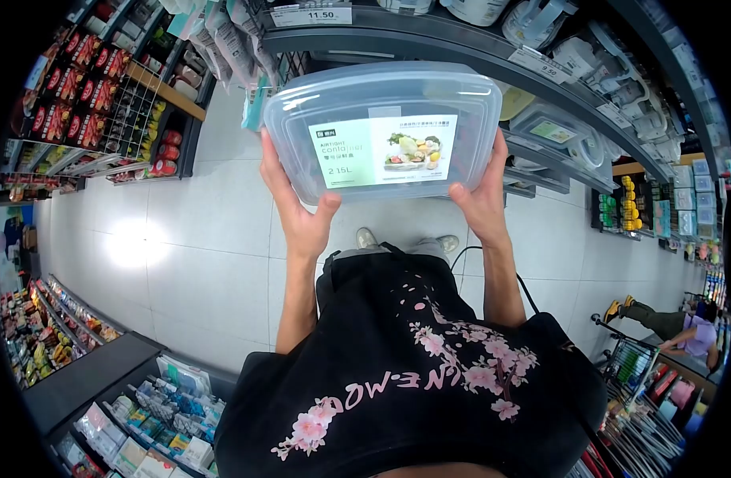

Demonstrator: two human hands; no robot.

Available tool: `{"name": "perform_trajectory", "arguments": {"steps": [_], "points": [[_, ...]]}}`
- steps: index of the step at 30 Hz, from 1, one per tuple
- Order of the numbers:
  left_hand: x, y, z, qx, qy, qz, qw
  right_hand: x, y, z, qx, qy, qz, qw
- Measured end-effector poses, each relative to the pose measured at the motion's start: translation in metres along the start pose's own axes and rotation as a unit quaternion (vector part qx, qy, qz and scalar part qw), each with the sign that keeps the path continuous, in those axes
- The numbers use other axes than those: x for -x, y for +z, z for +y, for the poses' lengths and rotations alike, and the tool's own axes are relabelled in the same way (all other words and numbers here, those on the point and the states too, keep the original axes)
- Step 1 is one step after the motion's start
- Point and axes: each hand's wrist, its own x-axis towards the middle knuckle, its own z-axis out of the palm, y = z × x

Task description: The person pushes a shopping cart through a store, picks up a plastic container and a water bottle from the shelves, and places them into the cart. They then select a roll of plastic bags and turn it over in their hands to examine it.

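Observation:
A clear plastic food container [290, 131] with a lid is held up in front of me, its label [357, 159] facing me; the print reads "Airtight container" and 2.15L. My left hand [296, 215] grips its left side, with the thumb at the lower edge and the fingers behind. On the right side my right hand [485, 199] holds it the same way, thumb at the lower corner. More lidded clear containers [560, 119] sit on the shelf just right of it.
A dark shelf [397, 32] with price tags [311, 15] and plastic pitchers [538, 22] stands ahead. Packaged food racks [75, 92] are at the left, and a goods shelf [162, 414] is at the lower left. A person [688, 334] is by a shopping cart [628, 350] at the right.

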Motion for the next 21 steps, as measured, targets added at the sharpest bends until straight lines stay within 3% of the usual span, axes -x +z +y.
{"name": "perform_trajectory", "arguments": {"steps": [4,16,19,21], "points": [[0.005,0.004,0.019,0.019,-0.026,0.003,0.999,0.002,-0.001,-0.007,0.032,0.012,-0.008,0.999],[0.011,-0.007,0.019,0.042,0.03,-0.003,0.999,0.013,0.002,-0.02,0.071,0.061,-0.025,0.995],[0.015,-0.006,0.025,0.03,0.008,-0.002,1.0,0.014,0.008,-0.022,-0.004,0.023,-0.037,0.999],[0.017,-0.003,0.034,-0.049,-0.033,0.034,0.998,0.015,0.008,-0.018,-0.005,0.013,-0.034,0.999]]}}
